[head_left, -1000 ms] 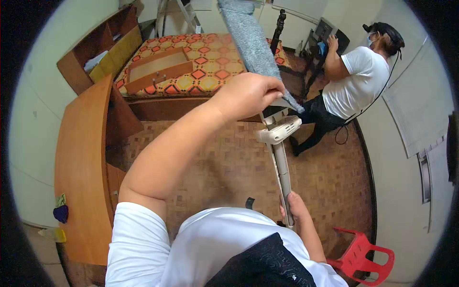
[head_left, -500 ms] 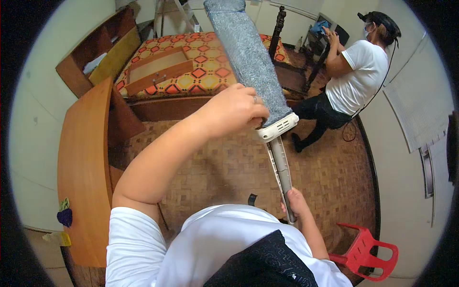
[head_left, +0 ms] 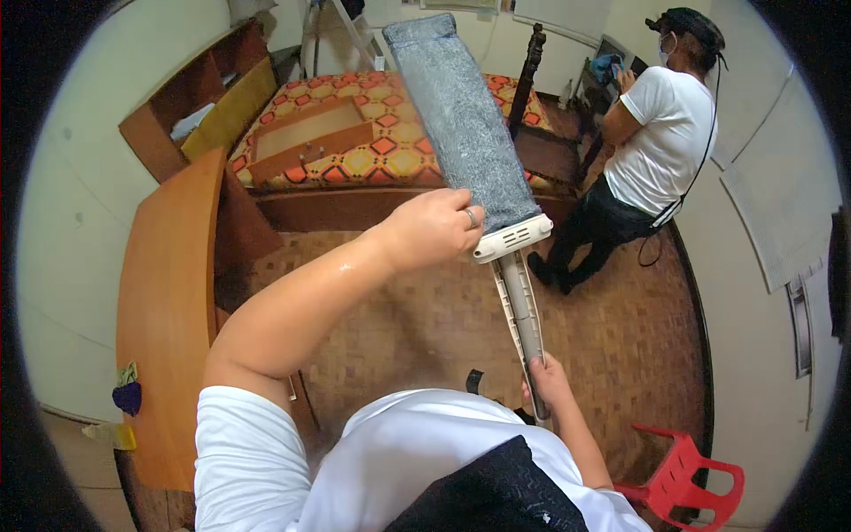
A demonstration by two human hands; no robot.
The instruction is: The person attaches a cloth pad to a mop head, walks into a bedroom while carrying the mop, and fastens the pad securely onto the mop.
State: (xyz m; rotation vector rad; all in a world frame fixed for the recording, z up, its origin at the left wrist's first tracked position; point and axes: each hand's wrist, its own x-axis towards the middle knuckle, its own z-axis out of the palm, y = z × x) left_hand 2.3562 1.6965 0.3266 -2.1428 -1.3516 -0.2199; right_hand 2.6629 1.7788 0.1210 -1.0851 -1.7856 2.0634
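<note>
The gray mop pad (head_left: 468, 129) has come down since a second ago and now meets the white end piece (head_left: 514, 238). My left hand (head_left: 434, 230) touches its edge, pinching or pressing, I can't tell; my right hand (head_left: 551, 383) grips the handle (head_left: 525, 310).

Beyond the left fingers (head_left: 471, 219) is a bed (head_left: 399, 158) with an orange, yellow and black patterned cover; a shallow wooden drawer (head_left: 310, 138) lies on it, to their far left. Below them spreads a parquet floor (head_left: 381, 315). On it are a small black strip (head_left: 475, 382), just left of the right fingers (head_left: 529, 390), and a red plastic chair (head_left: 681, 479), to their right and nearer the body.
</note>
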